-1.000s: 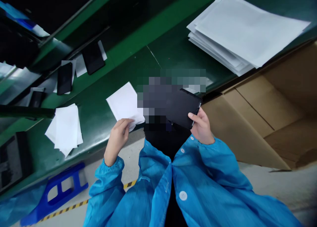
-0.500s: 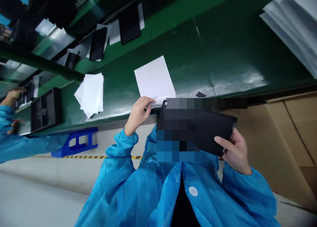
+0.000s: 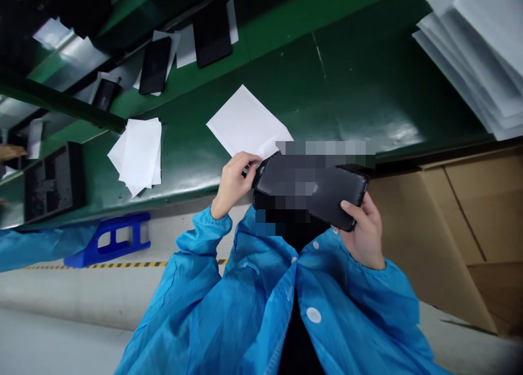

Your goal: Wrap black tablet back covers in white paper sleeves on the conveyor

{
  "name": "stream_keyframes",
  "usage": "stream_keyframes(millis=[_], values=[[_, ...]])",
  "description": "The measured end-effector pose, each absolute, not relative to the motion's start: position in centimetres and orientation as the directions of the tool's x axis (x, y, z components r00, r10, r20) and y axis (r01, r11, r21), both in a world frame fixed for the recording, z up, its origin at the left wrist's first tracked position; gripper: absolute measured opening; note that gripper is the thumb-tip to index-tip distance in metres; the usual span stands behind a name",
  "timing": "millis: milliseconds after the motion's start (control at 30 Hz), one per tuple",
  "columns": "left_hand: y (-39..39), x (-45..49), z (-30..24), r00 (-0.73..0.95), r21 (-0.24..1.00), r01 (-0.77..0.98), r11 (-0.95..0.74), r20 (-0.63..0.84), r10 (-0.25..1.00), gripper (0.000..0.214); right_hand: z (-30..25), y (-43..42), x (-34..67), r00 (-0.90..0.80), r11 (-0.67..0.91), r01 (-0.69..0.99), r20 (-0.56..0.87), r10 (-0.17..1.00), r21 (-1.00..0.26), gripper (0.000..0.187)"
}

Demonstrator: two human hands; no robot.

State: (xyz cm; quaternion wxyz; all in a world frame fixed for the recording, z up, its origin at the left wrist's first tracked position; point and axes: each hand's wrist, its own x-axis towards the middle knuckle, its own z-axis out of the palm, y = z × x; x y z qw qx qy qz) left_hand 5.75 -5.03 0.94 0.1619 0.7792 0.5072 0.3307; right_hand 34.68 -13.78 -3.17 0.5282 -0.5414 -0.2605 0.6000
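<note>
At the near edge of the green desk (image 3: 359,86), the left hand (image 3: 233,183) pinches the lower corner of a white sheet (image 3: 247,123) between thumb and fingers. The rest of the sheet lies flat on the desk and angles away from the person. Just beside it, the right hand (image 3: 365,234) is clamped on a black tablet-like device (image 3: 337,198). The thumb presses on its upper face and the fingers wrap underneath. The device is held off the desk in front of the blue jacket (image 3: 261,309), tilted, with its left end close to the left hand's fingers. Part of the device is blurred, so whether it touches the sheet cannot be told.

Further left on the desk lies a small pile of white sheets (image 3: 139,152), and beyond it a black tray (image 3: 53,181). Two dark phones (image 3: 155,64) rest on white slips along the far strip. A tall stack of large white sheets (image 3: 478,53) sits at the right end. Below the desk edge stand a cardboard box (image 3: 449,217) and a blue stool (image 3: 110,240).
</note>
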Motion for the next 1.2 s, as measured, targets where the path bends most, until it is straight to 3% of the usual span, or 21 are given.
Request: stream_keyframes(millis=[100,333,567,700,933,1067,1200], values=[[-5.2,5.6,0.7,0.266,0.591,0.694,-0.410,0.319,0.910,0.021,-3.0,-13.6,34.2,0.201,-0.312,-0.434,-0.428,0.881,-0.845,0.031],[-5.4,4.9,-0.3,0.269,0.576,0.746,-0.335,0.199,0.942,0.043,-3.3,-12.7,33.5,0.235,-0.294,-0.422,-0.417,0.878,-0.857,0.032],[-6.3,4.8,-0.4,0.120,0.422,0.890,-0.172,0.147,0.982,0.059,-3.9,-12.2,31.9,0.292,-0.234,-0.397,-0.364,0.885,-0.887,0.033],[-6.3,4.4,-0.8,0.058,0.410,0.901,-0.139,0.204,0.977,0.055,-3.9,-12.1,31.1,0.302,-0.240,-0.401,-0.375,0.876,-0.884,0.035],[-6.0,3.8,-0.9,0.127,0.429,0.864,-0.264,0.321,0.939,0.035,-3.6,-12.3,30.3,0.301,-0.266,-0.344,-0.374,0.877,-0.901,0.037],[-5.7,4.1,-0.4,0.138,0.449,0.852,-0.272,0.308,0.941,0.018,-3.4,-12.6,29.0,0.321,-0.236,-0.292,-0.327,0.889,-0.927,0.041],[-5.3,4.0,0.1,0.137,0.464,0.839,-0.284,0.324,0.936,0.016,-3.2,-13.0,27.6,0.346,-0.240,-0.286,-0.333,0.877,-0.928,0.047]])
